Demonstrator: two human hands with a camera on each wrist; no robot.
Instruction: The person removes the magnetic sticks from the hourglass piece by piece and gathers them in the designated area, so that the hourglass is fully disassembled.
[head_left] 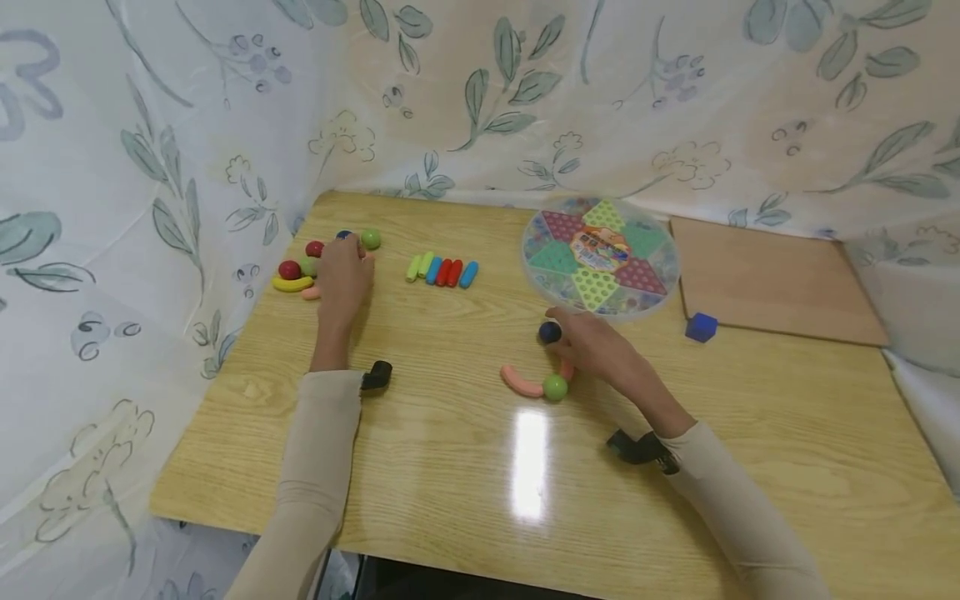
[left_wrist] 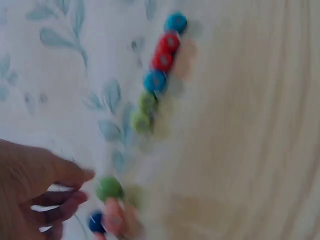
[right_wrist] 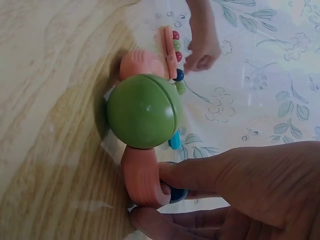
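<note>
My right hand (head_left: 592, 343) pinches a dark blue ball (head_left: 550, 332) between thumb and fingers. The ball sits at the end of a pink curved piece (right_wrist: 142, 175), which joins a green ball (head_left: 555, 387); another pink curved piece (head_left: 520, 382) runs on from that ball's left. At the table's far left, my left hand (head_left: 347, 275) hovers over small toy parts, its fingers bent loosely and apart. Close to its fingertips are a green ball (left_wrist: 109, 188), a blue ball (left_wrist: 97, 221) and a pink piece (left_wrist: 114, 217). The hand hides part of this group in the head view.
Red balls (head_left: 289, 270) and a yellow curved piece (head_left: 292, 284) lie left of my left hand. Several green, blue and red sticks (head_left: 444, 272) stand in a row. Behind my right hand are a round game board (head_left: 637, 250), a blue cube (head_left: 701, 327) and a brown board (head_left: 780, 279).
</note>
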